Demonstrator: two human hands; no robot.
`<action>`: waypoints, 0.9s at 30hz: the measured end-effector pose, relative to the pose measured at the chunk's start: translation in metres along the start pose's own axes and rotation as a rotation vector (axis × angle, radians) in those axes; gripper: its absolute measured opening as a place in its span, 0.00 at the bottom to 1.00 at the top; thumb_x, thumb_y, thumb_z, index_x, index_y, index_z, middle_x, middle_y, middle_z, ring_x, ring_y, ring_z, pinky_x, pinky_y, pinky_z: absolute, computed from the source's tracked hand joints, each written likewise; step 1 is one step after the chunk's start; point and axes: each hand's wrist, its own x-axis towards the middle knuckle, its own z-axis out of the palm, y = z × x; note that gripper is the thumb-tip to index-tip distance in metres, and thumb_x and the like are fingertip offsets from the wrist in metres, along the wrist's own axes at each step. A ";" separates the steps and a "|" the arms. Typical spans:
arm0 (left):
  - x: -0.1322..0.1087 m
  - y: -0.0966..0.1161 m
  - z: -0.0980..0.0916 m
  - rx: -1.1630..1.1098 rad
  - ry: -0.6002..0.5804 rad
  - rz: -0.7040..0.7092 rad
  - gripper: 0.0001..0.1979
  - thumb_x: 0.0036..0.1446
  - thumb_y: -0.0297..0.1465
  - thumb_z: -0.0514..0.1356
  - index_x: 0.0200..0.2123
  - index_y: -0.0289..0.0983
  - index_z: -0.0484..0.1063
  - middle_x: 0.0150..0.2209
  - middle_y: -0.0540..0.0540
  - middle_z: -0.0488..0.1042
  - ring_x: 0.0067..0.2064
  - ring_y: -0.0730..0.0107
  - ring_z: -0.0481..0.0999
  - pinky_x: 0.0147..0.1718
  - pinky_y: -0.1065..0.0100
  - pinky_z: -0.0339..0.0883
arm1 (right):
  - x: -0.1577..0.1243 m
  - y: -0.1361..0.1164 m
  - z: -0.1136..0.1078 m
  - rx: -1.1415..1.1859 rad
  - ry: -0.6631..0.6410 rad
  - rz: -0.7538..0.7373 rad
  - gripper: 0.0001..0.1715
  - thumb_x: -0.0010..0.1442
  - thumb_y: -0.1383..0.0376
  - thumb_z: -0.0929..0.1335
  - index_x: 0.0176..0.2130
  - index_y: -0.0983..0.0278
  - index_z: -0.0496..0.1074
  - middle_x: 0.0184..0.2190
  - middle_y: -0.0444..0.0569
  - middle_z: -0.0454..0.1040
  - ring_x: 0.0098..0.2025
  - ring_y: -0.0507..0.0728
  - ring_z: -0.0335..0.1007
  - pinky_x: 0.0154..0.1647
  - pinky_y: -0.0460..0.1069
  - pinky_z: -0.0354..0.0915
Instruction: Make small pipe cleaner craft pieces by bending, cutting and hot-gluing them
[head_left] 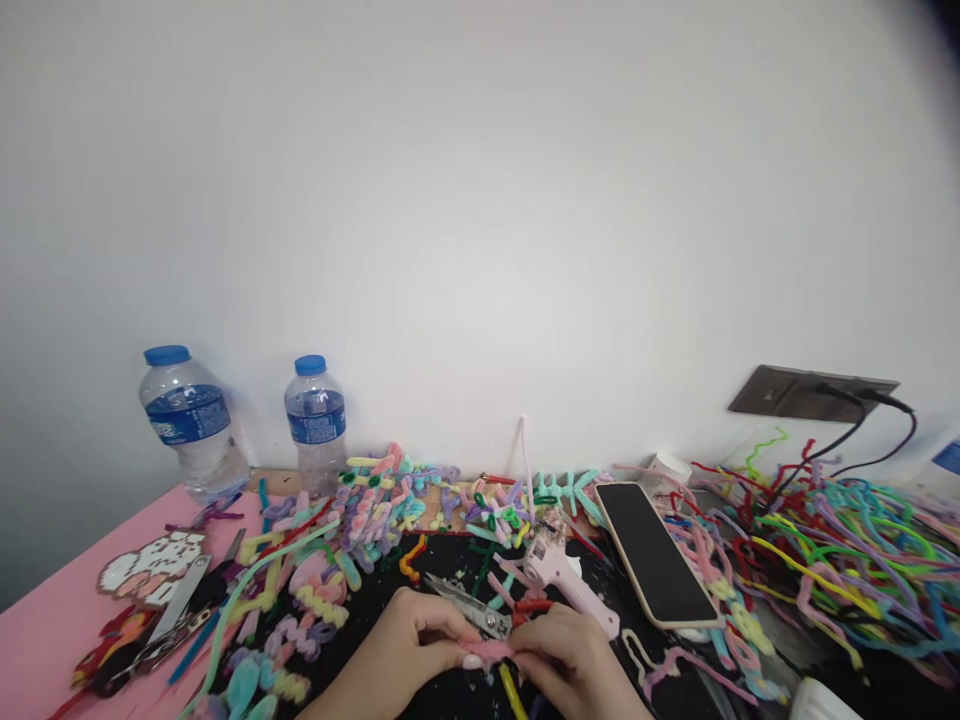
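My left hand (409, 640) and my right hand (574, 660) meet at the bottom middle, both pinching a short pink pipe cleaner (491, 651) between their fingertips. A yellow pipe cleaner (512, 693) lies just under them on the black mat (450, 575). Small metal snips (469, 605) lie right behind my fingers. A pink glue gun (562, 580) rests beside my right hand, with a dark smartphone (654, 553) further right.
Heaps of bent coloured pipe cleaners (382, 510) cover the table's middle, and a tangle of long ones (840, 560) fills the right. Two water bottles (191, 420) (316, 420) stand at the back left. Cutters and stickers (150, 575) lie on pink paper. A wall socket (810, 392) holds black cables.
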 end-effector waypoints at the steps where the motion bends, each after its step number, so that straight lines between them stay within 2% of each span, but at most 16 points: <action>1: 0.000 0.000 0.000 0.009 0.004 -0.003 0.07 0.43 0.34 0.66 0.25 0.36 0.81 0.24 0.47 0.79 0.27 0.68 0.74 0.27 0.74 0.62 | 0.000 0.000 -0.001 0.001 -0.003 -0.003 0.11 0.60 0.64 0.64 0.33 0.63 0.76 0.24 0.47 0.77 0.27 0.53 0.70 0.29 0.43 0.63; 5: 0.001 -0.003 0.000 0.011 0.006 -0.009 0.10 0.43 0.36 0.66 0.25 0.35 0.81 0.25 0.46 0.79 0.28 0.68 0.73 0.27 0.73 0.62 | 0.001 -0.001 -0.002 -0.002 -0.012 -0.011 0.11 0.61 0.63 0.64 0.32 0.62 0.76 0.24 0.46 0.77 0.27 0.53 0.71 0.30 0.43 0.63; 10: 0.002 -0.005 0.001 -0.039 -0.019 0.003 0.08 0.44 0.28 0.64 0.31 0.34 0.79 0.29 0.47 0.79 0.33 0.66 0.74 0.32 0.72 0.64 | -0.001 -0.002 0.000 0.007 0.007 0.033 0.10 0.60 0.64 0.65 0.32 0.62 0.76 0.24 0.46 0.77 0.27 0.54 0.71 0.28 0.43 0.63; 18: -0.002 0.004 0.005 0.108 -0.021 0.006 0.07 0.46 0.32 0.64 0.27 0.35 0.81 0.24 0.48 0.78 0.28 0.69 0.71 0.27 0.74 0.60 | -0.001 -0.004 0.005 0.042 -0.028 -0.007 0.09 0.59 0.66 0.66 0.33 0.61 0.76 0.25 0.46 0.78 0.27 0.53 0.73 0.31 0.43 0.64; 23: -0.001 0.003 0.004 0.040 -0.041 -0.013 0.07 0.45 0.31 0.64 0.26 0.34 0.81 0.24 0.47 0.78 0.28 0.69 0.73 0.27 0.74 0.61 | -0.001 -0.004 0.003 0.036 -0.016 -0.030 0.08 0.58 0.67 0.66 0.34 0.61 0.76 0.26 0.45 0.78 0.28 0.53 0.73 0.32 0.43 0.64; 27: -0.001 0.001 0.004 0.038 -0.049 0.007 0.08 0.42 0.25 0.64 0.29 0.34 0.80 0.26 0.48 0.79 0.29 0.69 0.73 0.28 0.74 0.62 | -0.002 -0.001 0.006 0.038 -0.006 0.003 0.11 0.60 0.65 0.64 0.33 0.63 0.76 0.25 0.47 0.78 0.27 0.53 0.73 0.30 0.43 0.64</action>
